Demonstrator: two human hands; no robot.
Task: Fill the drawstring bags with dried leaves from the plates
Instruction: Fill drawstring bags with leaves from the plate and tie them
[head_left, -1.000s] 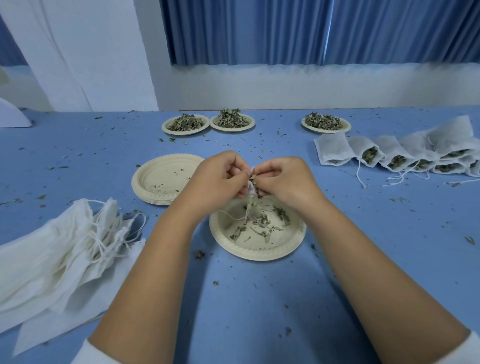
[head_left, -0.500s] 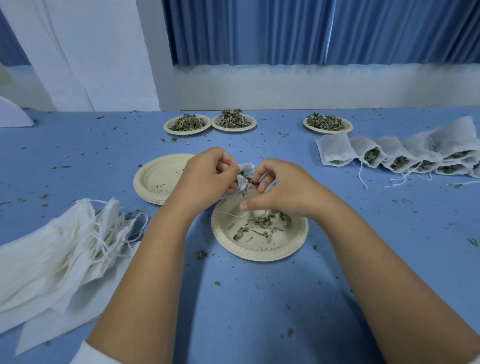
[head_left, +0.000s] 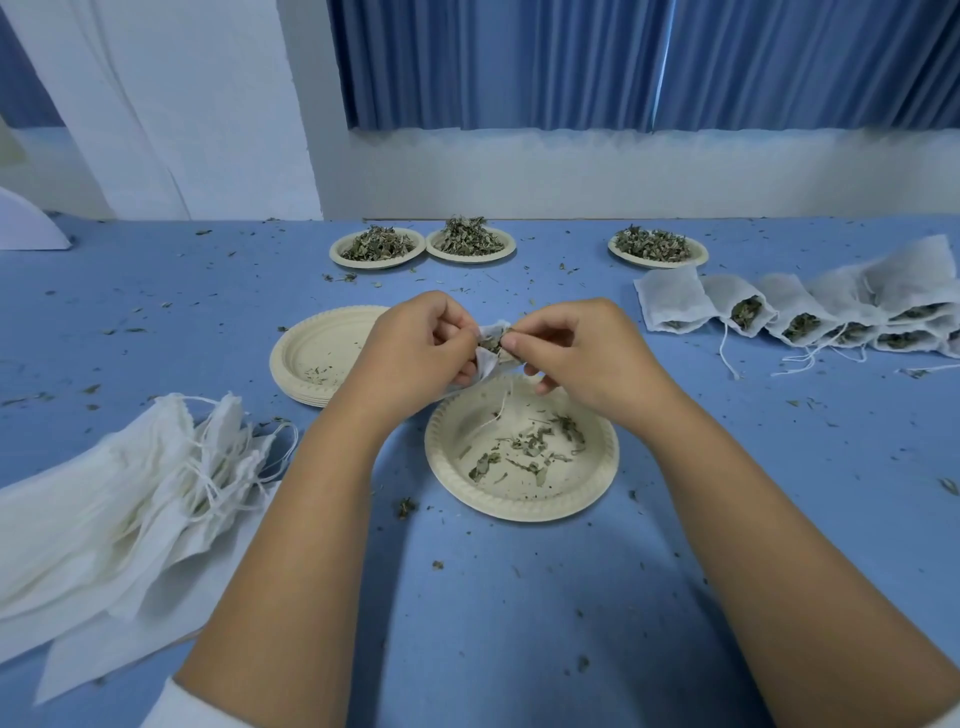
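Note:
My left hand and my right hand together hold a small white drawstring bag above the far rim of a paper plate. Dried leaves show in the bag's mouth, and its string hangs down toward the plate. A thin scatter of dried leaves lies in that plate. The right thumb and forefinger pinch at the bag's opening. Most of the bag is hidden by my fingers.
A stack of empty plates sits to the left. Three plates heaped with leaves stand at the back. Filled bags lie in a row at right, and empty bags are piled at left. Leaf crumbs litter the blue table.
My right hand has come up from the plate to the bag's mouth. The bag has turned so its opening with leaves shows between my hands.

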